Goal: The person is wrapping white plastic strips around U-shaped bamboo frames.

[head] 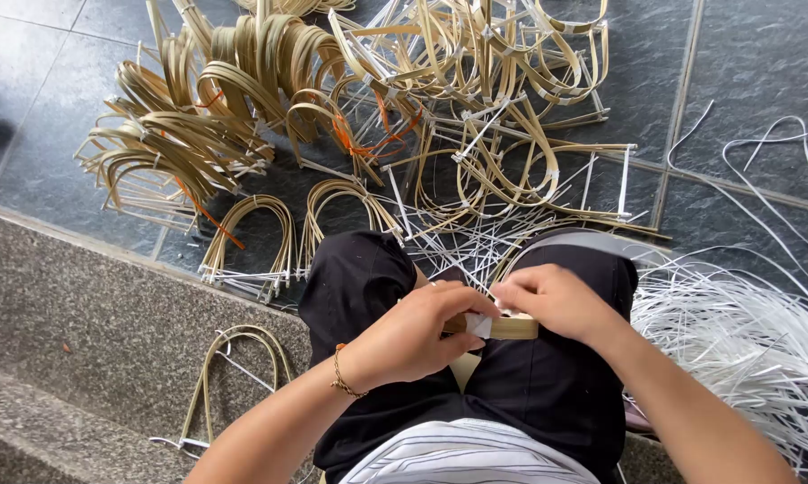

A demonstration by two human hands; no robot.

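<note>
Two hands bind a flat bamboo strip bundle [509, 327] over a lap.

The left hand [413, 333] pinches the bundle's end, where a white tie [477, 325] sits; the right hand [556, 300] grips its top edge. Farther off, bent bamboo loops [251, 229] lie heaped on dark stone tiles [754, 54]; loose white strips [736, 332] lie at right, and a grey granite step [81, 314] at left.
</note>
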